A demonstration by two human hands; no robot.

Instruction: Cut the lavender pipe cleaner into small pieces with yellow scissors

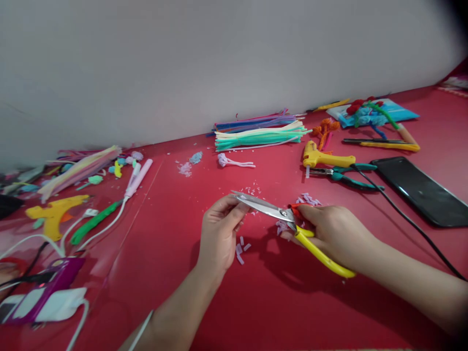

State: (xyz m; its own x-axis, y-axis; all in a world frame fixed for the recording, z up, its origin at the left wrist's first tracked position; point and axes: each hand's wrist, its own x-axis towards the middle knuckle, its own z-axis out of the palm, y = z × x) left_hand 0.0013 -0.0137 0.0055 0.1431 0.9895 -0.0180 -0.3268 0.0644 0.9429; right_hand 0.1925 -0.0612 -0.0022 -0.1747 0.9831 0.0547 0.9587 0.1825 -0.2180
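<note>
My right hand (336,229) is wrapped round a pair of scissors (263,206) with silver blades and yellow grips, the blades pointing left. Their tips reach the fingers of my left hand (219,234), which is closed in a pinch. Whatever sits between those fingertips is hidden or too small to name. Short lilac cut pieces (239,248) lie on the red table just right of my left hand. More lilac bits (308,199) are piled behind my right hand, and fluffy lilac scraps (281,226) lie under the scissors' pivot.
Bundled pipe cleaners (259,136) lie along the wall, with a lilac pipe-cleaner piece (236,162) before them. To the right are a yellow glue gun (327,158), pliers (351,180) and a black phone (424,190). Another glue gun (54,212) and a power strip (47,292) with cables are left.
</note>
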